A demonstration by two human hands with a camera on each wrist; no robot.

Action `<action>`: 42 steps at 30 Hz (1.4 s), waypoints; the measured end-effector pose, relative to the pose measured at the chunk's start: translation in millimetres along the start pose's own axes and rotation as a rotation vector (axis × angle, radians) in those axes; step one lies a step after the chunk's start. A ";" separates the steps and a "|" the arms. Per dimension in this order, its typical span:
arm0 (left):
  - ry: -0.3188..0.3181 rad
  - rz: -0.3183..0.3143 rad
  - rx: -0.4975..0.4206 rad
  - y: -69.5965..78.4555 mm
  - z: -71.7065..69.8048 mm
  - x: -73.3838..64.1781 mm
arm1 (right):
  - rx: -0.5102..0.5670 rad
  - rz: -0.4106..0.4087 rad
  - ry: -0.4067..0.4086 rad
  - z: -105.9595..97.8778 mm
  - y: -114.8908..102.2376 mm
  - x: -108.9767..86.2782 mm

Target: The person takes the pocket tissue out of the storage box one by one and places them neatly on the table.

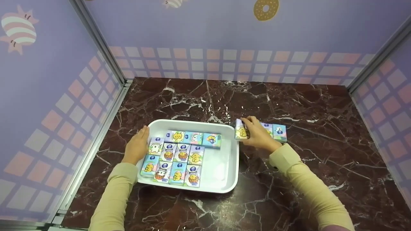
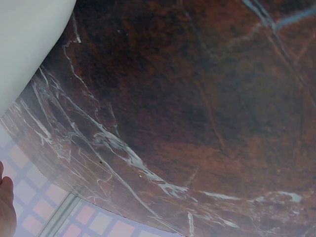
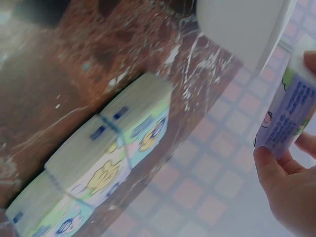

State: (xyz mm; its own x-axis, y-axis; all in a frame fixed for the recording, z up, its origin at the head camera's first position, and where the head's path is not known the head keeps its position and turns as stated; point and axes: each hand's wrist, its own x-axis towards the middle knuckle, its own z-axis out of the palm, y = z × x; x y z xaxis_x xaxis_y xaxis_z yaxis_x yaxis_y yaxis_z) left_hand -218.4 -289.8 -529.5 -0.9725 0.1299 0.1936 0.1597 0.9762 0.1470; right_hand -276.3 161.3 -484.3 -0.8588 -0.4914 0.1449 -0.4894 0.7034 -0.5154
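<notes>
My right hand [image 1: 258, 136] pinches a purple tissue packet [image 1: 240, 130] between thumb and fingers, just beyond the tray's right rim. In the right wrist view that packet [image 3: 286, 108] is held off the table, printed side showing. A row of three more packets [image 3: 106, 173] lies below it on the table, partly behind the hand in the head view. The white tray [image 1: 236, 166] holds several cartoon-printed packets [image 1: 195, 155], packed side by side at its left and back. With extended fingers, my left hand [image 1: 136, 146] rests against the tray's left rim.
Dark red marbled tabletop [image 1: 321, 160] surrounds the tray. Purple panels with pink and white squares [image 1: 229, 65] stand at the back and both sides, joined by metal corner posts [image 1: 102, 41]. Bare white floor shows in the tray's right part.
</notes>
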 end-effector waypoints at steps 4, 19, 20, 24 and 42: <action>0.005 0.004 0.000 0.3 -0.8 -0.1 | 0.013 0.009 0.018 -4.8 10.3 -2.3; 0.010 0.008 0.008 1.4 -2.7 0.2 | -0.003 0.082 0.050 -19.8 51.9 -15.7; 0.007 0.009 0.009 1.2 -2.8 0.2 | -0.001 0.090 0.048 -20.6 54.1 -16.5; -0.006 0.013 0.009 1.1 -3.6 0.1 | 0.009 0.104 0.066 -23.0 63.3 -19.4; 0.005 0.014 0.007 -0.3 -1.8 0.2 | 0.072 0.271 0.143 -31.1 115.0 -36.6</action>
State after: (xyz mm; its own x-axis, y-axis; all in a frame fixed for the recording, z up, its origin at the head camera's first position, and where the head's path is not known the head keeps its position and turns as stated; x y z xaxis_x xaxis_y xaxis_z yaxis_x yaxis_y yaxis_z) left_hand -218.4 -290.4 -527.8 -0.9692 0.1424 0.2007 0.1718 0.9755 0.1375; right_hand -305.9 276.2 -522.6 -0.9717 -0.2098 0.1089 -0.2320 0.7583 -0.6092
